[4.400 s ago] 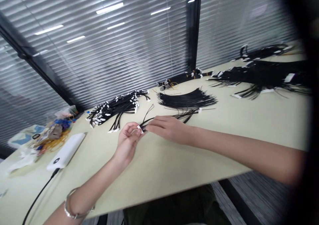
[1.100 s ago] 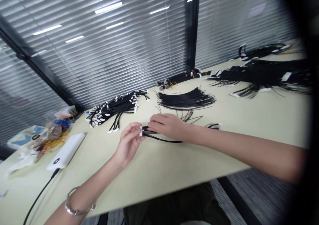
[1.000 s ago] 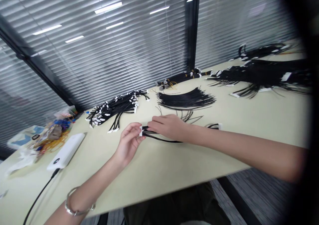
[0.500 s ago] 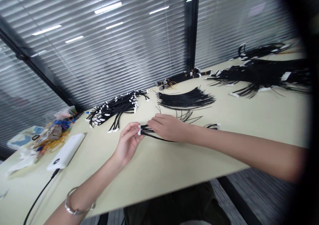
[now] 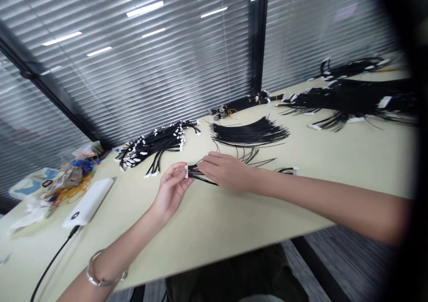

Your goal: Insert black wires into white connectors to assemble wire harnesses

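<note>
Pinched in the fingers of my left hand is a white connector at one end of several black wires. My right hand is closed around those wires, just right of the connector, palm down; its fingertips are partly hidden. Loose wire ends fan out behind my right hand. Beyond the right wrist, a short black cable with a white connector lies on the table, partly hidden by the forearm.
A pile of black cables with white connectors lies behind my left hand. Loose black wires lie at centre, a larger cable heap at right. A white power bank, plugged into a black cable, and plastic bags are at left.
The lower black wire that bowed out under my right hand now lies closer to the bundle. Loose ends behind that hand have shifted slightly. Both hands stay nearly in place.
</note>
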### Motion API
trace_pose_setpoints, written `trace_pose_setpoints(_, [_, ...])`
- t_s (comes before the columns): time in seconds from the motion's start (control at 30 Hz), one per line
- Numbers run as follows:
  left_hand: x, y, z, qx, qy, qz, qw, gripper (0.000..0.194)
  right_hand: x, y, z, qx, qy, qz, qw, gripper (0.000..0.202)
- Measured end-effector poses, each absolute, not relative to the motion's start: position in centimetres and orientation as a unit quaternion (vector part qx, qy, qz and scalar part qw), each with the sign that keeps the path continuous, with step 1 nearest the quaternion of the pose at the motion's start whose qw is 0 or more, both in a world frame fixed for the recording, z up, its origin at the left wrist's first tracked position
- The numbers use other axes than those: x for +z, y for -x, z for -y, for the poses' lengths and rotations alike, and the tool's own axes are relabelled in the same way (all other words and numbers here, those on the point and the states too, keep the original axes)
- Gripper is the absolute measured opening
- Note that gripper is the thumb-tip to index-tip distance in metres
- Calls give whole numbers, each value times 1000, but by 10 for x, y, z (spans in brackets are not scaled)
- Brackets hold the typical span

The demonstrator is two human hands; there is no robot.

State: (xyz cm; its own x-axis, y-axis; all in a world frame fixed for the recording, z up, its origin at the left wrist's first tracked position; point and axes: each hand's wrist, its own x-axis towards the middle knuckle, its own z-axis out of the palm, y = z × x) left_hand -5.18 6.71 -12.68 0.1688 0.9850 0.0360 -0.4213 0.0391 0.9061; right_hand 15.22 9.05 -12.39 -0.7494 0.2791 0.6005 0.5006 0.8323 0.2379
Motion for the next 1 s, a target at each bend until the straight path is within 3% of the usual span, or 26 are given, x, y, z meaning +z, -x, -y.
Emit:
trace_pose_setpoints(0.3, [-123,50,-65,545,-427,-334,639,23,-115,-149,-78,-1,291,892,347,23])
trace_pose_setpoints(1.0, [-123,50,-65,544,-429,-337,638,22,-117,-146,-76,124,299,862,390,12])
